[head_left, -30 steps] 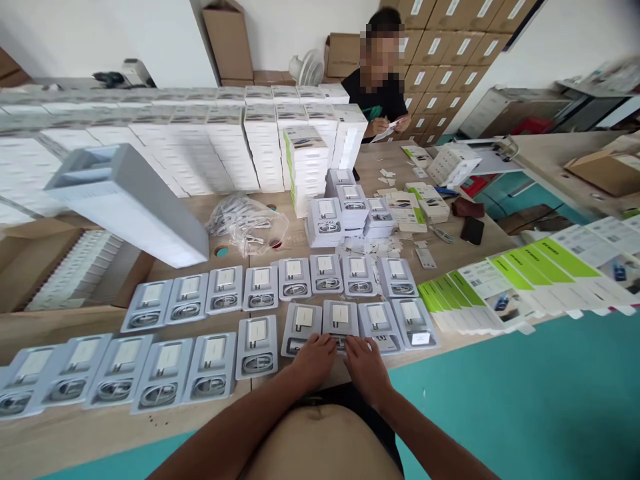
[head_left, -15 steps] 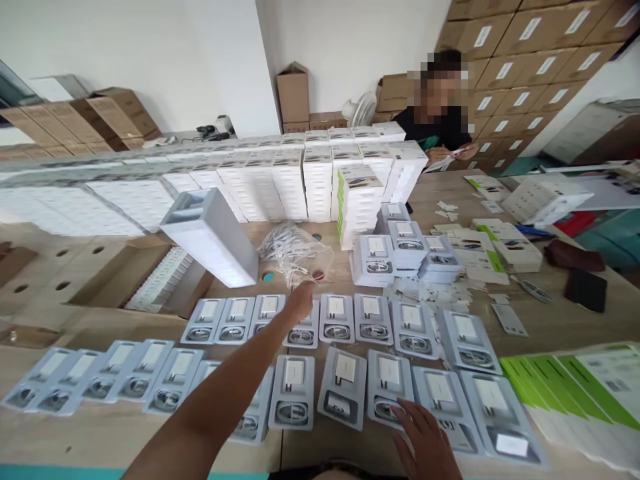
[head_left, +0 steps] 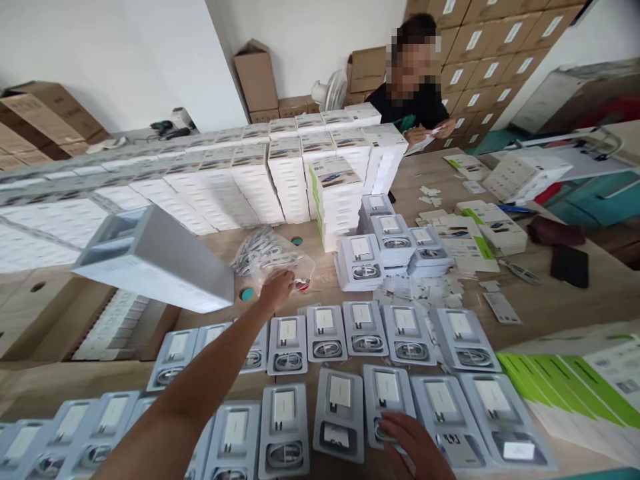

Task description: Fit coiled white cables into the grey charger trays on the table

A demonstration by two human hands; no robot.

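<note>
My left hand [head_left: 278, 289] reaches forward to a clear plastic bag [head_left: 303, 268], its fingers curled closed at the bag's near side. White charging cables [head_left: 267, 252] lie bunched in that bag. Low on the right, my right hand [head_left: 413, 443] has its fingers and thumb around a coiled cable [head_left: 381, 432] in a grey plastic tray [head_left: 369, 395]. A white plug adapter [head_left: 386, 387] sits in the upper recess of this tray. The tray to its left [head_left: 320, 417] holds an adapter above a dark recess with a small printed piece.
Similar filled trays [head_left: 287, 345] stand in two rows. A tall leaning tray stack [head_left: 165, 267] is beside an open carton [head_left: 165, 327]. White product boxes [head_left: 250, 187] line the back. Green-and-white sleeves [head_left: 565, 387] lie right. A co-worker [head_left: 410, 107] handles paper across the table.
The view has shifted, so most things appear further left. My left hand has moved further over the plastic bag. My right hand's fingers have closed in on the coiled cable.
</note>
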